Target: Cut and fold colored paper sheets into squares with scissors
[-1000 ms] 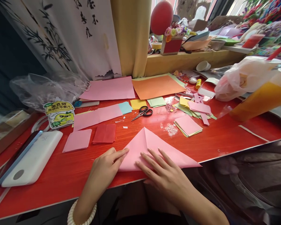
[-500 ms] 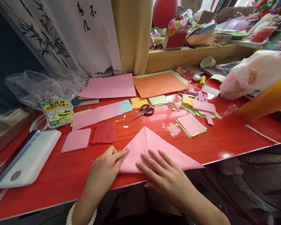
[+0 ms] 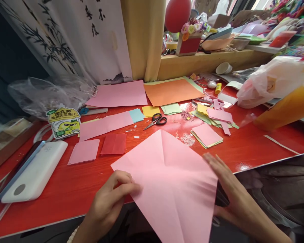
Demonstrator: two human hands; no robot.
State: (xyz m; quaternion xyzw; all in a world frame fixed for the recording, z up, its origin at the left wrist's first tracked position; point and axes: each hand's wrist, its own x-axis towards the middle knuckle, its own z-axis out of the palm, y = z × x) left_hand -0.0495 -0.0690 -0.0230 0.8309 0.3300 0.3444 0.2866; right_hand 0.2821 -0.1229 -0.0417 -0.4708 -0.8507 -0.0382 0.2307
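Paper (image 3: 172,189), pink and already creased, spreads unfolded on the near side of the scissors (image 3: 155,121); no fold is closed. My left hand (image 3: 110,199) pinches its left edge; my right hand (image 3: 229,189) has fingers stretched along the right edge, and I can't tell whether they grip. It overhangs the desk (image 3: 58,189). Room lies near-left of the scissors; right of them, a pink-topped stack (image 3: 207,135) limits me.

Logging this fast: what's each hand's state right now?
Left hand: closed, holding the creased pink paper.
Right hand: open, at the paper's right edge.
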